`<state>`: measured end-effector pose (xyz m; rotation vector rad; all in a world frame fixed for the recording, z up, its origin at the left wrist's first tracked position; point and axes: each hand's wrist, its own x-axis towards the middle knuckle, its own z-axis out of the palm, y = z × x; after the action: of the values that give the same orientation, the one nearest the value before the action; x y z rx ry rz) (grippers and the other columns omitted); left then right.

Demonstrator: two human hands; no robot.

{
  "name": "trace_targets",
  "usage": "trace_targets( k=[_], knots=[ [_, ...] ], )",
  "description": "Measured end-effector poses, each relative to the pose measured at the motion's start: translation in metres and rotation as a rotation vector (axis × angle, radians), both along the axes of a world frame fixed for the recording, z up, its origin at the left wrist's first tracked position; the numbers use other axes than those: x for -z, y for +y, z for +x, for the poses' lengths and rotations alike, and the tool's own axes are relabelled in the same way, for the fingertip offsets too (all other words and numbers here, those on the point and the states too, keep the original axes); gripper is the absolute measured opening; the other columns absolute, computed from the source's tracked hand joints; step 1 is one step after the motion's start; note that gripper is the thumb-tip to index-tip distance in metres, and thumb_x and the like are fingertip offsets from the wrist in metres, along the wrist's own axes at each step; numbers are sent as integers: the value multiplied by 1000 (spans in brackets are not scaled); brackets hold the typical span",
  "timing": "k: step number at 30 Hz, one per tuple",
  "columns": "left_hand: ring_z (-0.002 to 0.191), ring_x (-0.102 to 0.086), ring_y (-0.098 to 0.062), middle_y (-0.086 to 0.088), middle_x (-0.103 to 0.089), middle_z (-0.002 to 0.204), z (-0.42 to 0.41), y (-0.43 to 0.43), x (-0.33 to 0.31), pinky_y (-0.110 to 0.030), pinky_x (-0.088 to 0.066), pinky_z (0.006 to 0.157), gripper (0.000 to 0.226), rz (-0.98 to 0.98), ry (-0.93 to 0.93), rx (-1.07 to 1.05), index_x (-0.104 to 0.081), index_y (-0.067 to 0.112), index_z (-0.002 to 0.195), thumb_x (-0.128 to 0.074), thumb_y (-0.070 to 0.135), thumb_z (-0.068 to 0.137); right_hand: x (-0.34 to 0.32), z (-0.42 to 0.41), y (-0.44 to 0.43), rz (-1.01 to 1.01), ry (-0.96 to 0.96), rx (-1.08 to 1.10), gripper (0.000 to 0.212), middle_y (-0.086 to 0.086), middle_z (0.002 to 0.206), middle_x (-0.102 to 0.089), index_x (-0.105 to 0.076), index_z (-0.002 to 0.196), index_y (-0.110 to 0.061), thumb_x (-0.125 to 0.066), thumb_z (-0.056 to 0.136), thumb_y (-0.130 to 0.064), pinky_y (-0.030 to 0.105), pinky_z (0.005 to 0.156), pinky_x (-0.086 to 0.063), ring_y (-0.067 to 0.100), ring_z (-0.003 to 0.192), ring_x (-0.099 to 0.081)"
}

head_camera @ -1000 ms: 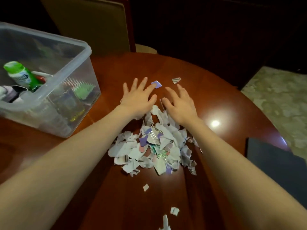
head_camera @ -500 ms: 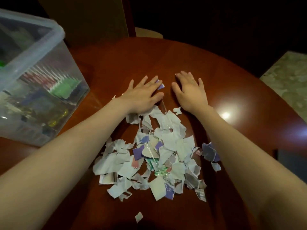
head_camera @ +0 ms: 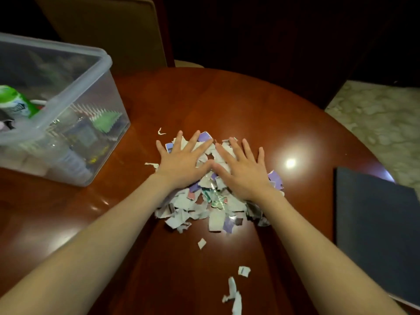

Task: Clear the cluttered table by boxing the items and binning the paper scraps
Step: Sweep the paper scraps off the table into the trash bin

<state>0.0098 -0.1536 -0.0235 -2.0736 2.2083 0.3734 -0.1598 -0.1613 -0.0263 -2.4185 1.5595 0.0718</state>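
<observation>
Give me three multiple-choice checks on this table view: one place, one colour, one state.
1. The clear box stands on the table at: A its left side B its right side C its middle.
2. The bottle in the box is topped: A red B green C black.
3. The left hand and right hand on the scrap pile are: A fisted B pinching C flat, fingers spread.
Answers: 1A, the box sits left of both hands. 2B, its top is bright green. 3C, both palms lie on the scraps.
</observation>
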Motion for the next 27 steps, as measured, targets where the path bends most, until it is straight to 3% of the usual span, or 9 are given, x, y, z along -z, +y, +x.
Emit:
trace_targets(
  k=[11,13,16,18,21,23,27],
  knots=[
    [146,13,-27,7,14,159,-14,78,2,-67,5,109,56,-53,-5,-57,4,48,146,-18,58,95,-1,-1,74,23,-52,30,58,-4,160,8,-1,149,-40,-16,96,-58,48,115,12,21,147,14],
    [147,10,-27,7,11,159,-13,80,-8,-66,4,109,59,-111,61,-102,-1,47,146,-24,59,94,-12,-7,83,35,-113,29,58,-3,160,-5,-11,149,-37,-25,96,-56,45,118,3,19,147,2],
    [147,6,-27,1,6,160,-4,49,-26,-55,3,114,59,-258,148,-177,-8,40,149,-26,57,95,-30,-20,69,-140,-182,84,56,3,154,-25,-25,147,-31,-35,96,-50,38,115,-16,19,143,-18],
    [147,5,-27,-5,3,160,6,20,-32,-49,3,117,59,-276,145,-195,-11,33,150,-24,54,97,-30,-29,56,-176,-139,156,57,5,158,-15,-20,149,-31,-30,96,-52,41,117,-11,23,146,-9],
    [147,3,-26,-7,1,160,22,-4,-20,-46,0,118,64,-158,111,-230,-8,25,152,-21,55,97,-9,-35,53,-61,-21,183,61,5,160,5,-7,150,-35,-18,95,-59,47,117,5,27,147,10],
    [148,1,-24,-6,0,160,26,-8,-5,-44,-1,119,67,-82,65,-228,-7,20,152,-20,56,97,3,-38,56,-45,-47,192,62,5,160,6,-5,150,-35,-16,95,-59,47,117,8,25,147,11],
    [148,1,-23,-7,1,160,25,7,8,-39,-3,119,63,-131,50,-210,-7,16,152,-16,50,100,5,-41,54,-75,-80,154,58,6,160,4,-7,150,-35,-15,97,-56,42,118,6,23,148,8]
  ],
)
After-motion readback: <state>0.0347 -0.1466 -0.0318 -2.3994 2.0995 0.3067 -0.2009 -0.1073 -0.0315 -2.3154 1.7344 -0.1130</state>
